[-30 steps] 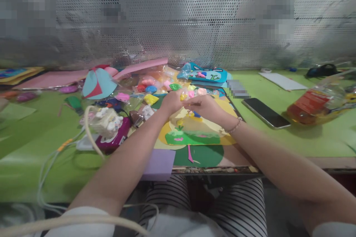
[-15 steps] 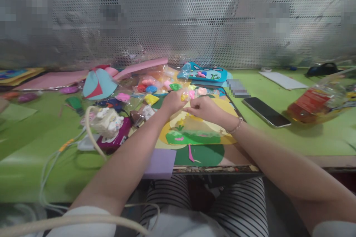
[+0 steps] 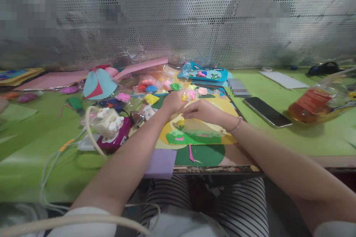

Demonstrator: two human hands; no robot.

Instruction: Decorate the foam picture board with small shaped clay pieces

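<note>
My left hand (image 3: pixel 174 103) is closed around a small clear packet of yellow clay (image 3: pixel 184 97), which shows at its fingertips. My right hand (image 3: pixel 204 112), a beaded bracelet at its wrist, hovers low over a yellow paper picture (image 3: pixel 205 130). Its fingers point left, stretched out and slightly apart, with nothing visible in them. Just below those fingertips a small yellow clay shape (image 3: pixel 181 122) sits on the picture, above a green tuft. Green clay (image 3: pixel 194 138) with pink bits runs along the picture's lower part. My palms are hidden.
Several bagged clay lumps, among them a yellow one (image 3: pixel 151 99), lie behind my left arm. A purple device (image 3: pixel 118 135) with a cable stands left. To the right are a phone (image 3: pixel 267 112) and a tipped bottle (image 3: pixel 313 103). A perforated metal screen (image 3: pixel 178 14) closes the back.
My right hand has loosened from curled fingers to stretched ones and dipped slightly towards the picture. The left hand stays in place with its packet.
</note>
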